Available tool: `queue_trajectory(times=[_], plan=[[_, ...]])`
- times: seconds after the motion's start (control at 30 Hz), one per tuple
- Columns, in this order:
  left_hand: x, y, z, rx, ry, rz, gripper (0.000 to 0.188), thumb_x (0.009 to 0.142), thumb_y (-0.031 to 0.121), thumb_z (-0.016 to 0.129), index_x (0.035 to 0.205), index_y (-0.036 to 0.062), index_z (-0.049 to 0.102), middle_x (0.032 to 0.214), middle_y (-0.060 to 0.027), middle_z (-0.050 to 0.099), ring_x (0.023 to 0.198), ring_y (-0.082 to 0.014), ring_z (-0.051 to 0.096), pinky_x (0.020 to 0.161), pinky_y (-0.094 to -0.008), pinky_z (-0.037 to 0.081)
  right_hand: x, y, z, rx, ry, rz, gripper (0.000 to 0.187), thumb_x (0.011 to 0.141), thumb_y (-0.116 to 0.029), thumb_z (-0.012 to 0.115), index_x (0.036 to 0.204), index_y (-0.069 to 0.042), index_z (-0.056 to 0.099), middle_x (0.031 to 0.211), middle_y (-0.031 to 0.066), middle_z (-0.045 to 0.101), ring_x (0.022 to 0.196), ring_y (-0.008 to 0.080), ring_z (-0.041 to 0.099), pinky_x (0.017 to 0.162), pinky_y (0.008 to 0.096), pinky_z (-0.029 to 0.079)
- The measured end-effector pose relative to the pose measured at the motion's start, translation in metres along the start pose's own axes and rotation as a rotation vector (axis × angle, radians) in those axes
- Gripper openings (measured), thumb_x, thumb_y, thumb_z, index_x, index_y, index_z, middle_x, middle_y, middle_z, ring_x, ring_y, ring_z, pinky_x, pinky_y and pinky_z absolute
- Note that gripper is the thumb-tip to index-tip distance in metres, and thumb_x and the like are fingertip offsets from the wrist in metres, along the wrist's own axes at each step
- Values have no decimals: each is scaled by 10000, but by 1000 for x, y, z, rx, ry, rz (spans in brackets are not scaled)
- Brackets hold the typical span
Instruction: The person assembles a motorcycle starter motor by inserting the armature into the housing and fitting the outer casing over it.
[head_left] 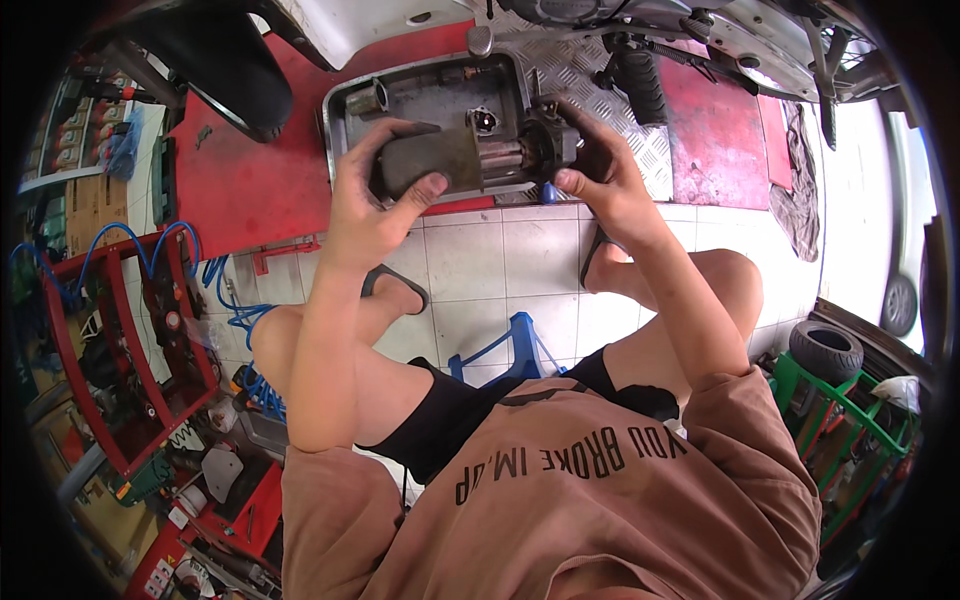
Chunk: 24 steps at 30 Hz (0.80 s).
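- Two hands grip one greasy motor part, held above the metal tray.
- Its long axis runs left to right, spanning both palms.
- Left hand clasps the flat grey end, thumb underneath.
- Right hand clenches the dark round end, equally near.
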<state>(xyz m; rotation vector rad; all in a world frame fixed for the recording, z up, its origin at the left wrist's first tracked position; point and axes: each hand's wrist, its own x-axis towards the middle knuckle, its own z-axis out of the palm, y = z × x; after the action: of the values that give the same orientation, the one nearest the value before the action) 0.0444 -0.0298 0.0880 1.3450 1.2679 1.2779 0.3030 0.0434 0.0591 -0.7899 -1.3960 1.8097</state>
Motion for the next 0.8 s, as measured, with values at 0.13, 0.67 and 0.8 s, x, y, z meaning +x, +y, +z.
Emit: queue_trajectory(times=[0.13, 0.67, 0.8], plan=[[-3, -4, 4, -32, -31, -79, 404, 842, 178, 798, 1132, -24, 602, 994, -84, 672, 923, -131, 611, 823, -267, 496, -1, -3, 5, -50, -9, 3, 733, 854, -25, 740, 1489, 44, 380, 1246, 122, 615, 1081, 158, 606, 952, 288, 481], [-8, -5, 15, 129, 66, 101, 437, 797, 96, 810, 1151, -40, 594, 1034, -122, 679, 953, -176, 657, 832, -290, 532, 2, 7, 4, -332, -11, -185, 788, 841, -139, 799, 1471, 80, 381, 1354, 171, 555, 1198, 194, 561, 1040, 331, 442], [-10, -3, 19, 264, 92, 188, 450, 770, 88, 822, 1140, -44, 602, 1040, -132, 678, 955, -182, 660, 812, -291, 536, 0, 7, 7, -242, 38, -167, 707, 803, -48, 775, 1425, 66, 459, 1265, 165, 594, 1152, 199, 599, 1014, 331, 478]])
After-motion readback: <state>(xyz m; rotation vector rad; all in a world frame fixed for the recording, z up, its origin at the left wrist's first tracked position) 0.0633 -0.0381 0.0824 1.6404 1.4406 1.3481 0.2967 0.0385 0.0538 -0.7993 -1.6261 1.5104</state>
